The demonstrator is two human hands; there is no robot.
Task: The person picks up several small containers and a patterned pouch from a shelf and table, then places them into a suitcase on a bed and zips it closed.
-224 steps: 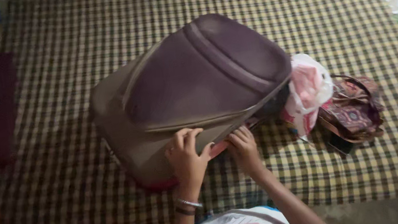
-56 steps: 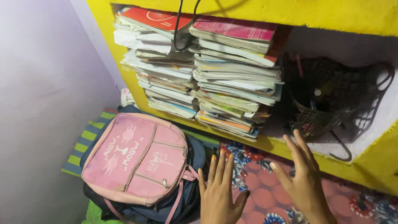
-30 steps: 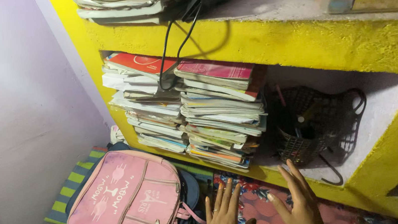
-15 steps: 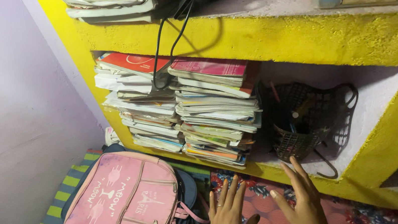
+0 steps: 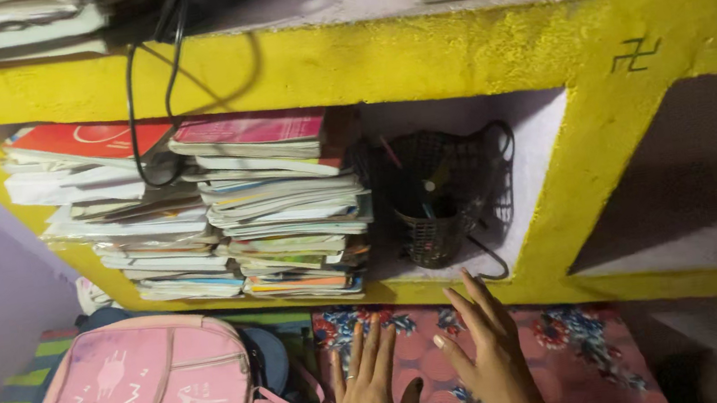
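Two hands reach forward side by side, low in the view, over a red floral mat [image 5: 567, 344]. Left hand [image 5: 374, 400] lies palm down, fingers spread and straight, a ring on one finger, grasping nothing. Right hand [image 5: 487, 354] is tilted on its edge, fingers extended and close together, tips near the front lip of the yellow shelf [image 5: 413, 53]; it too is released and holds nothing. Whether either palm touches the mat cannot be told.

Inside the shelf's left compartment, two stacks of books [image 5: 277, 207] stand side by side, with a dark mesh basket [image 5: 440, 196] just right of them holding pens or similar sticks. A black cable [image 5: 147, 100] hangs over the books. A pink backpack [image 5: 137, 402] lies left of the hands, atop a darker bag.
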